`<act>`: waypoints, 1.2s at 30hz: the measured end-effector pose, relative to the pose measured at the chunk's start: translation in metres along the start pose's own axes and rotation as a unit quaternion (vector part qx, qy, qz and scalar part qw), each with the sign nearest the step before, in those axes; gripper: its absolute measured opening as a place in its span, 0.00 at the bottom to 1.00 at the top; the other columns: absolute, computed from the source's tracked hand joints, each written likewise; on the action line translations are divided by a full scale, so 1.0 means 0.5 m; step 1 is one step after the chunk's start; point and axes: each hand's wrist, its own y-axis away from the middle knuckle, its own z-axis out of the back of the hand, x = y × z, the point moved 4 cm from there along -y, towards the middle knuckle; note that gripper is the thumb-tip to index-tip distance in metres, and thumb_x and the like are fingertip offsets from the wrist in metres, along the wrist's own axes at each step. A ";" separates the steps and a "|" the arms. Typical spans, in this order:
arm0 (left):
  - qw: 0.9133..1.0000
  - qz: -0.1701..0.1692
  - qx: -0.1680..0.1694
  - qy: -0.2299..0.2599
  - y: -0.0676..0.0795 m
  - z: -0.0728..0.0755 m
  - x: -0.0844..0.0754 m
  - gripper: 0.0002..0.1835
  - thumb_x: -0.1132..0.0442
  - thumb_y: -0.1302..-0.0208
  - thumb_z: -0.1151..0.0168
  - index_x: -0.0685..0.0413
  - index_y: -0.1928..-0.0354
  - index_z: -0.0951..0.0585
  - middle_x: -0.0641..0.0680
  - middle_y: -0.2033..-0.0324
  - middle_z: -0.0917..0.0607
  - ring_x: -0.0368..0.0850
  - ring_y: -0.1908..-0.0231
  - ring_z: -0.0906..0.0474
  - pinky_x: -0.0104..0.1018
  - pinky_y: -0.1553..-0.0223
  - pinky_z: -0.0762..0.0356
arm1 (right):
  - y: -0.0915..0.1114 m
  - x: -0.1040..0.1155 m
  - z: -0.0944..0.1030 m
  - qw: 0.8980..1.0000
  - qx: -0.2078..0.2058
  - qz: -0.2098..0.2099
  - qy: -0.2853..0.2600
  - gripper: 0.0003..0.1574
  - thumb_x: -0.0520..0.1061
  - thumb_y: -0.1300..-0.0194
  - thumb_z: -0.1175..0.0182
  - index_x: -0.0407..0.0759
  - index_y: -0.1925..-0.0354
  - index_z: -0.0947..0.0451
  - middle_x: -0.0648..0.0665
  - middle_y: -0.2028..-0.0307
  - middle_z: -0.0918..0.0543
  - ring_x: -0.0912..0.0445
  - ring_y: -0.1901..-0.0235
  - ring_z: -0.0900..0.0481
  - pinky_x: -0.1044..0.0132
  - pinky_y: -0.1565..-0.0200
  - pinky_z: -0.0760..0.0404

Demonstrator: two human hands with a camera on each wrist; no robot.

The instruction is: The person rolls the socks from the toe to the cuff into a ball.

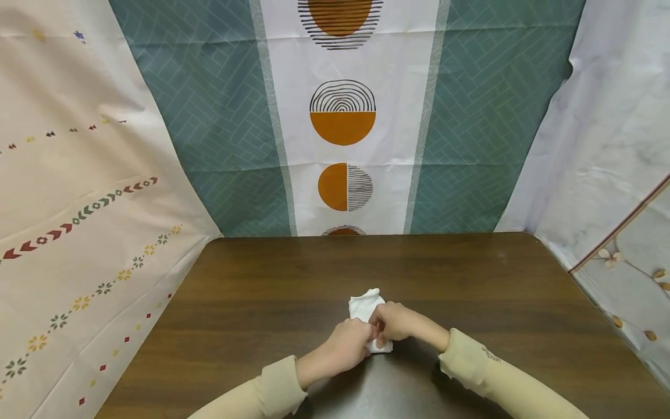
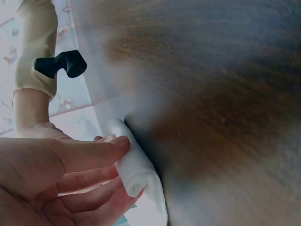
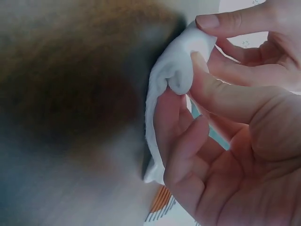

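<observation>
white rolled cloth (image 1: 368, 312), lengthwise away, both hands

Head view looks forward and down over the brown table (image 1: 262, 279) from above. Both wrist views sit very close, low beside the tabletop, probably facing each other; all three share the white cloth (image 1: 363, 304).

Soft white cloth (image 1: 363, 305) on a smooth, slightly glossy dark wood table (image 1: 262, 291).

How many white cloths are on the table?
1. The white cloth lies on the table near its front edge, held by both the left hand and right hand; folds may hide more.
</observation>
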 end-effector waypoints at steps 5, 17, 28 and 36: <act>1.000 -0.005 -0.005 -0.027 0.003 0.004 -0.005 0.12 0.68 0.59 0.28 0.46 0.80 0.23 0.44 0.83 0.20 0.39 0.79 0.23 0.33 0.82 0.32 | -0.008 -0.004 -0.002 1.000 0.015 -0.011 0.001 0.14 0.35 0.60 0.25 0.51 0.82 0.20 0.57 0.83 0.24 0.59 0.78 0.30 0.67 0.75 0.32; 0.996 0.004 -0.013 -0.082 -0.007 0.003 -0.017 0.11 0.67 0.56 0.29 0.46 0.81 0.22 0.48 0.81 0.17 0.42 0.77 0.19 0.35 0.81 0.26 | -0.011 -0.009 0.004 0.998 0.053 0.003 -0.031 0.15 0.35 0.58 0.26 0.51 0.78 0.21 0.56 0.83 0.27 0.62 0.79 0.31 0.70 0.75 0.33; 0.993 0.002 -0.015 -0.121 -0.005 -0.014 -0.018 0.16 0.58 0.67 0.19 0.45 0.77 0.20 0.46 0.77 0.15 0.39 0.74 0.18 0.31 0.77 0.24 | -0.008 -0.006 0.000 0.998 0.041 -0.004 -0.040 0.17 0.35 0.58 0.25 0.51 0.81 0.25 0.56 0.83 0.24 0.61 0.78 0.30 0.69 0.75 0.32; 0.995 -0.009 -0.021 -0.096 -0.011 -0.005 -0.012 0.12 0.65 0.60 0.26 0.46 0.80 0.23 0.46 0.81 0.19 0.40 0.79 0.21 0.33 0.82 0.27 | 0.000 -0.009 -0.002 0.999 0.019 0.001 -0.047 0.14 0.32 0.54 0.30 0.49 0.79 0.22 0.56 0.85 0.30 0.62 0.81 0.33 0.71 0.78 0.36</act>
